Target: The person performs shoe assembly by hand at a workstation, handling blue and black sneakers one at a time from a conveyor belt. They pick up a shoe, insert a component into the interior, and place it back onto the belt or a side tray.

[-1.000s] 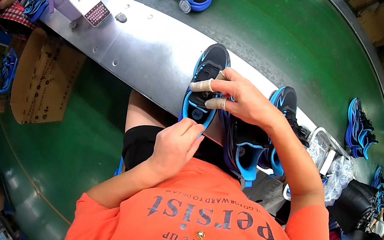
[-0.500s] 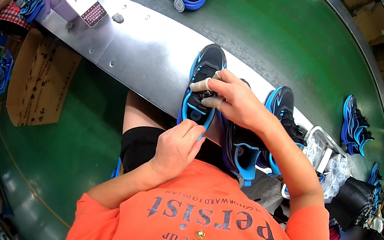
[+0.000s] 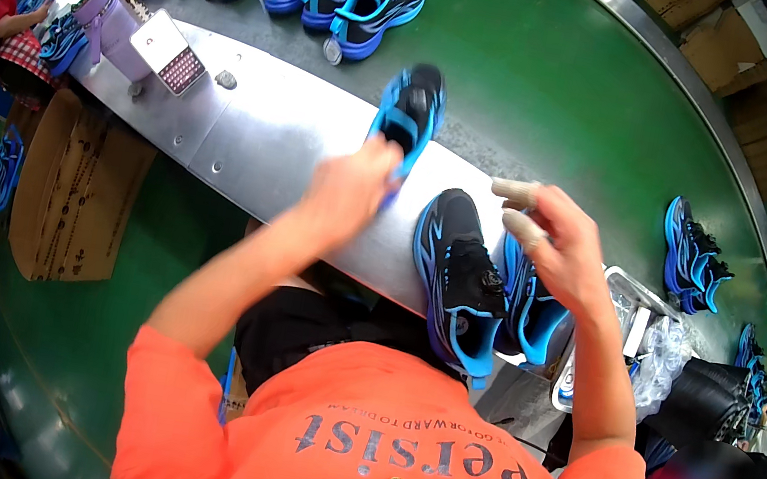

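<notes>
My left hand (image 3: pixel 351 189) grips a black and blue sneaker (image 3: pixel 417 98) by its heel, out over the far edge of the metal ledge (image 3: pixel 290 133). The shoe is smeared by motion, its toe pointing away from me. My right hand (image 3: pixel 560 244) is off to the right, fingers apart and holding nothing, with pale covers on some fingertips. Just below it are two more sneakers of the same kind: a nearer one (image 3: pixel 460 268) with its heel toward me, and another (image 3: pixel 534 310) partly hidden behind my right hand and wrist.
A row of matching sneakers (image 3: pixel 375 15) stands on the green surface (image 3: pixel 533 72) beyond the ledge; another pair (image 3: pixel 690 255) is at right. A phone (image 3: pixel 168 51) leans by a purple tumbler (image 3: pixel 114 32). A tray of clear plastic (image 3: pixel 660 347) sits right. A cardboard box (image 3: pixel 76 198) stands left.
My left hand has carried the sneaker forward, away from my body. My right hand has let go of its laces and moved right, over the other two shoes. The view has shifted slightly.
</notes>
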{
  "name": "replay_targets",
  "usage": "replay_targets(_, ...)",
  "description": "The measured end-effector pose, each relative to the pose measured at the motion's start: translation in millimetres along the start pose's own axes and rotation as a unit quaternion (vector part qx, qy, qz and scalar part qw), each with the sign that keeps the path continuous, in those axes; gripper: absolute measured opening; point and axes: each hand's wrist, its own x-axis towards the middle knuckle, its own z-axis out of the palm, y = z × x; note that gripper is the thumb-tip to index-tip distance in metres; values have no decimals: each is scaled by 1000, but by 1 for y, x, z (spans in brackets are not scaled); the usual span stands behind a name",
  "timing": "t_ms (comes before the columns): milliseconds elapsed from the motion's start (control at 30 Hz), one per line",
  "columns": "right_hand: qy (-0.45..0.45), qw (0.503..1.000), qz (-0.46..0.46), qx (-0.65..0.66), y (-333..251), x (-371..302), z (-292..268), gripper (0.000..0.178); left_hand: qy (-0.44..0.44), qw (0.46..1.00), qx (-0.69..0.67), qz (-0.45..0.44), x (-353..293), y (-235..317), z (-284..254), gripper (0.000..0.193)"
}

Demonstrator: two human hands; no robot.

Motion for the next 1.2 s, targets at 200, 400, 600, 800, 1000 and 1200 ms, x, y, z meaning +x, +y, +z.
replay_targets(200, 165, 978, 86, 95, 50, -81, -65, 30, 258, 959, -99, 62, 99, 8, -5, 39)
replay_targets(400, 204, 908, 305, 203, 171, -169, -34, 54, -283, 930, -232, -28, -68, 77, 31, 106)
replay_targets(600, -27, 933, 296, 204, 92, -158, 32, 70, -44, 983, -159, -77, -60, 90, 61, 63)
replay_targets(800, 89, 987, -10, -137, 38, -127, 5, 86, -31, 993, -107, 39, -37, 103, 16, 74)
replay_targets(1000, 187, 981, 35, 35, 57, -90, 30, 51, -115, 988, -59, 80, -48, 111, 34, 54)
replay_targets(1200, 69, 989, -43, -123, 43, -134, 28, 59, -141, 987, -13, 78, -81, 121, 23, 48)
